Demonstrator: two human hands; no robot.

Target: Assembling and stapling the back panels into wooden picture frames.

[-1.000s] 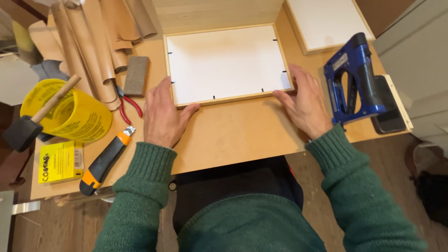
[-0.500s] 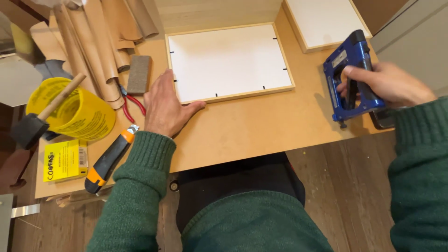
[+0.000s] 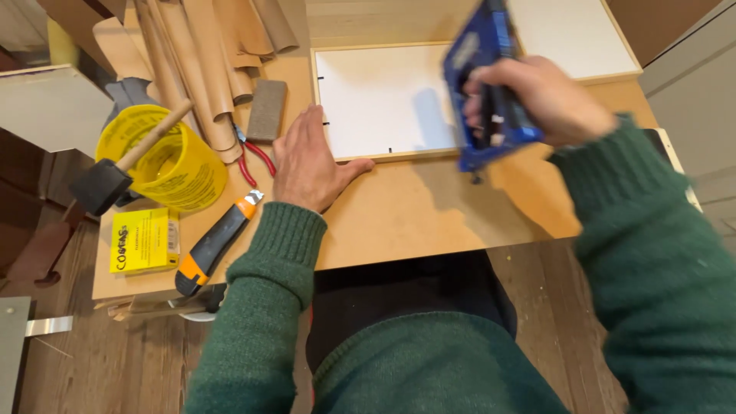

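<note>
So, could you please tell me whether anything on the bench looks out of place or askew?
Nothing looks damaged or spilled. The only oddities: a foam brush lies tilted across the rim of the yellow tub, and the utility knife lies near the bench edge. The white-backed frame sits square, with the left hand against its corner.

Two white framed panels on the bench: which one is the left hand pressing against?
The nearer, larger panel. The left hand lies flat at its lower-left corner, and the right hand holds the blue staple gun above it. The far panel sits untouched at the back right.

Left hand (image 3: 309, 159) flat beside white framed panel (image 3: 387, 100), right hand (image 3: 543, 98) gripping blue staple gun (image 3: 488, 84) — blurred
</note>
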